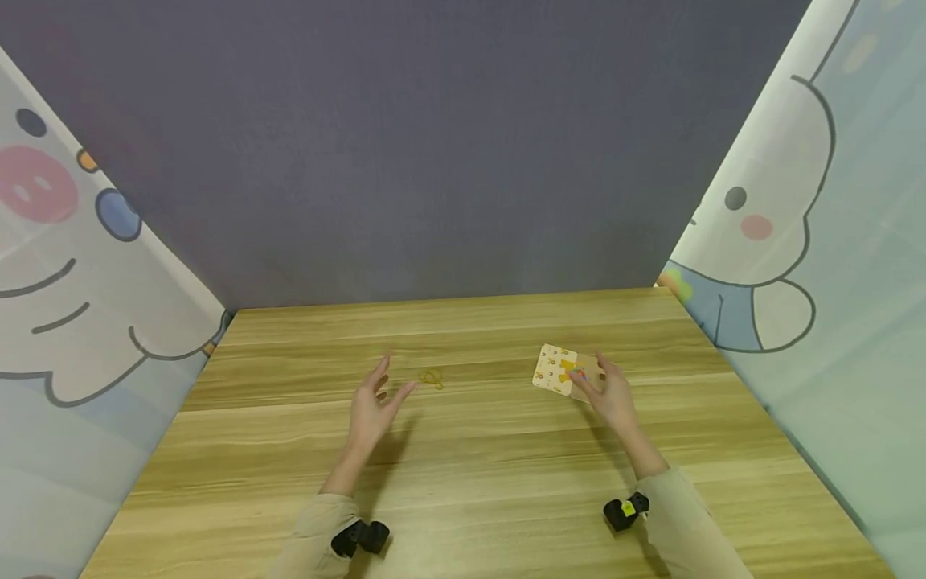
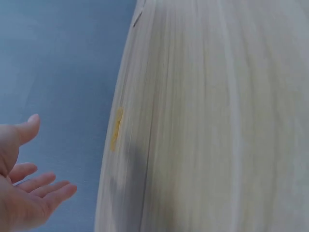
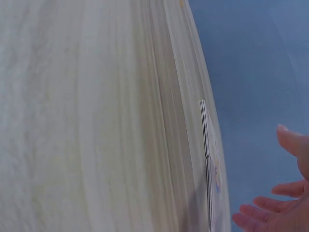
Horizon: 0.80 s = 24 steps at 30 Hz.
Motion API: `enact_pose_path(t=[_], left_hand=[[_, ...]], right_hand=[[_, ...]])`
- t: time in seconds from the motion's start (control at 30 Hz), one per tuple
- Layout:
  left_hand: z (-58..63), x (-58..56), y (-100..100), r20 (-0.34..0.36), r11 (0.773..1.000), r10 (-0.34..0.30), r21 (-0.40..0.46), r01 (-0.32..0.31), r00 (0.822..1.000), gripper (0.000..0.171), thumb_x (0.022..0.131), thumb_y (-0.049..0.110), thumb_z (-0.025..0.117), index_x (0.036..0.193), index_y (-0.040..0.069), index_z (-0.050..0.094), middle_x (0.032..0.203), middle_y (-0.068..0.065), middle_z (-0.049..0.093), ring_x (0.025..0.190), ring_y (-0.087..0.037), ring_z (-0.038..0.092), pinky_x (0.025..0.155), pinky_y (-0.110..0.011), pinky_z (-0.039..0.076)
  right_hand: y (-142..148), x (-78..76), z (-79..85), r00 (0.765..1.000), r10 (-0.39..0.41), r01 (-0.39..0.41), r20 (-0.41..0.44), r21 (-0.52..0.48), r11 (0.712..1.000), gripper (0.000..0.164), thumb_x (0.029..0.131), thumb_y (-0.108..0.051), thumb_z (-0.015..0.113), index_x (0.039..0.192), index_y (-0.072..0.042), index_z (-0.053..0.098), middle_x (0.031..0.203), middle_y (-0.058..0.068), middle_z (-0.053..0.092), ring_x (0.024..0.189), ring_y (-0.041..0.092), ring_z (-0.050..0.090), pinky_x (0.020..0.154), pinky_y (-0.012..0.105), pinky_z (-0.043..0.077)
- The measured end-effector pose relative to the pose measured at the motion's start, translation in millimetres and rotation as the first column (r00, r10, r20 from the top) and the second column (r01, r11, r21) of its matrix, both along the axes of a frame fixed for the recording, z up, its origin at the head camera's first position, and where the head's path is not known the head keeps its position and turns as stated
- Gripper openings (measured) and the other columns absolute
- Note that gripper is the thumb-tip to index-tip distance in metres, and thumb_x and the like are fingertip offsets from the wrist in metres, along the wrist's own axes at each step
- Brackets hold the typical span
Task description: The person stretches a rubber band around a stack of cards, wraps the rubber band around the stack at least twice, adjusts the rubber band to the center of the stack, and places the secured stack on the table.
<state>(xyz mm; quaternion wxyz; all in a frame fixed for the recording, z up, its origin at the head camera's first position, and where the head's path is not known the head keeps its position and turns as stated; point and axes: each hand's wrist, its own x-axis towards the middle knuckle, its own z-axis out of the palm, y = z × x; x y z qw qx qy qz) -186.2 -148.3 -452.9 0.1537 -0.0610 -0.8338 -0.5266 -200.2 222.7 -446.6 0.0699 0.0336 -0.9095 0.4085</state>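
A thin yellow rubber band [image 1: 431,378] lies in loose loops on the wooden table, and the left wrist view shows it as a flat yellow strip [image 2: 116,128]. Just left of it is my left hand [image 1: 371,410], thumb and fingers spread apart with nothing between them. Toward the right lies a flat, booklet-like thing [image 1: 555,369], cream with small yellow-orange bear prints and a tan part. In the right wrist view its layered edge [image 3: 207,164] shows. My right hand [image 1: 611,396] hovers over its tan part, covering some of it; the fingers [image 3: 256,212] are spread and hold nothing.
The wood-grain table [image 1: 463,482] meets a dark grey panel [image 1: 448,161] at the back. Cloths with cartoon animals hang at the left [image 1: 65,322] and right [image 1: 832,386]. Black wrist cameras sit on both sleeves.
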Motion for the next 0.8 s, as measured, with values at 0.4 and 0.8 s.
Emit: enact_pose_path(t=[0.4,0.8], left_hand=[[-8.6,-11.4,5,0.148,0.966,0.045,0.247,-0.081,0.988,0.058,0.075,0.001,0.069,0.125,-0.009,0.042,0.116,-0.029,0.050,0.097,-0.041,0.054,0.077,-0.030,0.049],[-17.5,-29.6,17,0.237,0.932,0.120,0.309,-0.192,0.964,0.049,0.070,-0.005,0.071,0.114,-0.014,0.050,0.099,-0.031,0.057,0.084,-0.036,0.059,0.064,-0.021,0.051]], right_hand=[[14,-3.6,-4.0,0.973,-0.108,0.145,0.204,-0.176,0.974,0.070,0.086,-0.022,0.060,0.132,0.013,0.021,0.126,0.038,0.029,0.108,0.049,0.038,0.089,0.048,0.040],[21,-9.7,-7.5,0.924,-0.199,0.285,0.327,-0.240,0.928,0.076,0.081,-0.018,0.064,0.133,0.014,0.018,0.129,0.036,0.027,0.116,0.047,0.030,0.096,0.050,0.031]])
